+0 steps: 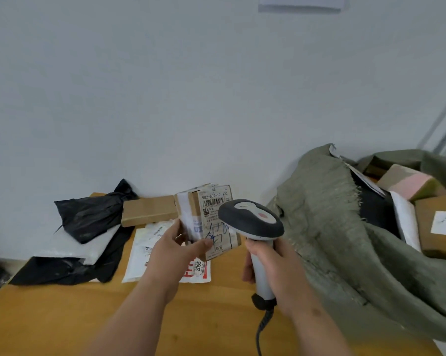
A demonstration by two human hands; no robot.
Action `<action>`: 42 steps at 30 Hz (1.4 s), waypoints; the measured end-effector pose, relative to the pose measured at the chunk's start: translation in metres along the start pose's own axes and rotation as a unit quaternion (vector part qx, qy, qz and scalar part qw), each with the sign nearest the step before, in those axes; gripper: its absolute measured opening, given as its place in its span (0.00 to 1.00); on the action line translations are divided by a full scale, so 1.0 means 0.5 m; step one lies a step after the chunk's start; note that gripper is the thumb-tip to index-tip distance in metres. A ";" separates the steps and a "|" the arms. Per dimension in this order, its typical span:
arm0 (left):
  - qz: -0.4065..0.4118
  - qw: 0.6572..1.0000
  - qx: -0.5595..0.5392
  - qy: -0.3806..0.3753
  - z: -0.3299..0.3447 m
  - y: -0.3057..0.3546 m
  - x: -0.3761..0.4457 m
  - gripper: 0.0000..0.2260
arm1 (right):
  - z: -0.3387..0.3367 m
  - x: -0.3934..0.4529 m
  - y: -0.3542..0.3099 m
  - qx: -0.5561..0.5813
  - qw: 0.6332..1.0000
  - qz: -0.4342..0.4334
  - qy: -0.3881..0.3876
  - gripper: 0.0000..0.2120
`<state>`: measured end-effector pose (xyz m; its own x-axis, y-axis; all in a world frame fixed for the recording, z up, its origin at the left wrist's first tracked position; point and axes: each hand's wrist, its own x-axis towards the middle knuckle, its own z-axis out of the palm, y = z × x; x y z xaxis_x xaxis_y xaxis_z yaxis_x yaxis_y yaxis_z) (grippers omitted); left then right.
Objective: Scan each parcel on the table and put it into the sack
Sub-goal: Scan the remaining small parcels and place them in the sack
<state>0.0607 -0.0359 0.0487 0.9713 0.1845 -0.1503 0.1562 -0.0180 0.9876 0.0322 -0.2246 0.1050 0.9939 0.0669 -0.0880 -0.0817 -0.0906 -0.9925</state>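
While pinching the small cardboard parcel (211, 217) upright above the desk (62, 317), left grip (175, 249) curling thumb and fingers round its lower edge, label facing near. Right grip (270, 263) wrapping tight round the scanner (252, 222) handle, head just right of the label. Lying open at right: green sack (327, 214), boxes inside. Remaining far left: flat box (150, 210), white mailer (150, 250), black bags (88, 214).

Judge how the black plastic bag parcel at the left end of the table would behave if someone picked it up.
The black bag parcel would probably sag and change shape, since its film is wrinkled and bunched at a knotted top. It looks light for its bulk, though its contents are hidden. The glossy film may be slippery, so a grip at the knot seems safest.
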 end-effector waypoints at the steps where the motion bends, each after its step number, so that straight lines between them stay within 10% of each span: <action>1: -0.002 1.000 0.001 0.000 0.002 -0.003 -0.005 0.20 | -0.003 -0.005 0.000 0.000 1.000 0.000 -0.002 0.18; 42: 0.036 0.996 0.057 -0.057 -0.102 -0.003 -0.045 0.17 | 0.109 -0.107 -0.007 -0.002 0.997 0.034 0.067 0.10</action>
<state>0.0297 0.0101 0.0531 0.9937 0.0658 -0.0908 0.0993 -0.1395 0.9852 -0.0247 -0.1734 0.1087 0.9872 -0.0727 -0.1422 -0.1488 -0.0947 -0.9843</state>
